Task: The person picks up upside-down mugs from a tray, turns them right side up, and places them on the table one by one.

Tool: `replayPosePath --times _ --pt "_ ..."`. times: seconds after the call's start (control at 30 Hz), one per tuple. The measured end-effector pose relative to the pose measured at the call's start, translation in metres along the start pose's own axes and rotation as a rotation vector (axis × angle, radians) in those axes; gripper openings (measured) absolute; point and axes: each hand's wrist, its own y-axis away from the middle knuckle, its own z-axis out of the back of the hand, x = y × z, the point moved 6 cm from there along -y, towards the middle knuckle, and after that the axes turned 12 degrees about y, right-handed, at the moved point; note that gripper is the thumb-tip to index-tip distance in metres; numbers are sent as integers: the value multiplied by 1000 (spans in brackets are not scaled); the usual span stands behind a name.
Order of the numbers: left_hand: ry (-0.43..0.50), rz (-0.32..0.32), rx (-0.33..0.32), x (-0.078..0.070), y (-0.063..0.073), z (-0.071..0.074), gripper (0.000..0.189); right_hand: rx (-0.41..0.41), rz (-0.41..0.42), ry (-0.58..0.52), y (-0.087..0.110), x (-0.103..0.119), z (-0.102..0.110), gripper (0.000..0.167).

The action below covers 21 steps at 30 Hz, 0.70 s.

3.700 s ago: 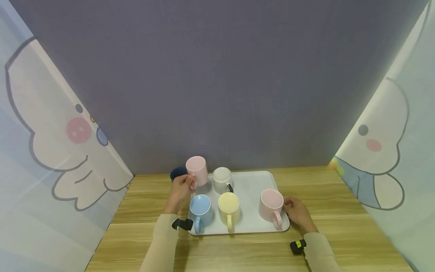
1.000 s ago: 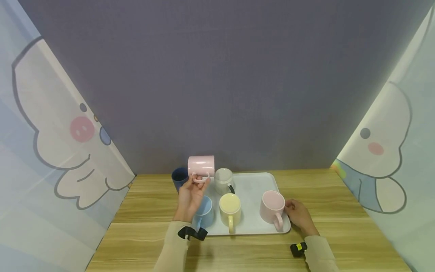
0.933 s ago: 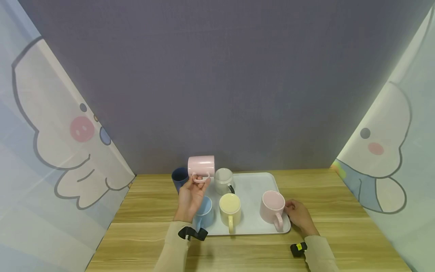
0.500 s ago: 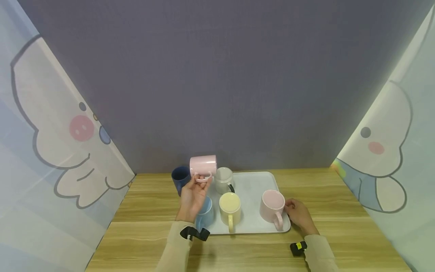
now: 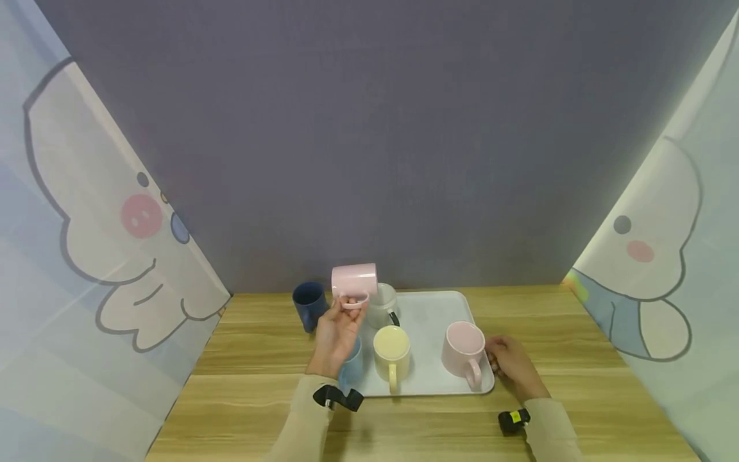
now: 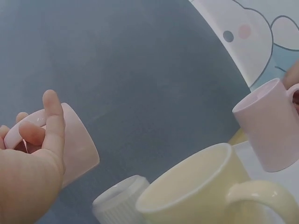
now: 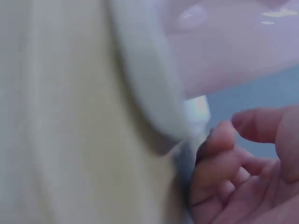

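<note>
My left hand grips a pink mug by its handle. That mug lies sideways in the air, handle down, above the far left of a white tray. In the left wrist view, the fingers curl through the handle of the pink mug. My right hand rests beside the tray's right edge, near a second pink mug standing on it. The right wrist view shows this hand with loosely curled fingers and nothing visible in them.
On the tray stand a yellow mug, a white mug with a black mark on its handle, and a light blue mug partly behind my left hand. A dark blue mug stands on the wooden table, left of the tray.
My left hand has tipped the pink mug from upright onto its side, then carried it slightly right, uncovering more of the dark blue mug. The right hand has shifted slightly right.
</note>
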Motion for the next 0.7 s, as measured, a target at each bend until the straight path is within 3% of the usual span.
replayPosePath --times 0.13,0.27,0.37,0.53,0.7 --pt "-7 14 -6 8 -2 -2 32 -73 54 -4 6 21 16 40" --pt "-12 37 17 17 -3 -5 34 -148 125 -26 14 60 30 39" --pt "-25 65 37 25 -3 -8 36 -154 157 -95 23 92 30 34" --pt "-29 90 9 38 -2 -11 37 -109 204 -231 35 133 5 26" --pt "-32 85 7 51 0 -14 37 8 205 -317 41 155 -28 24"
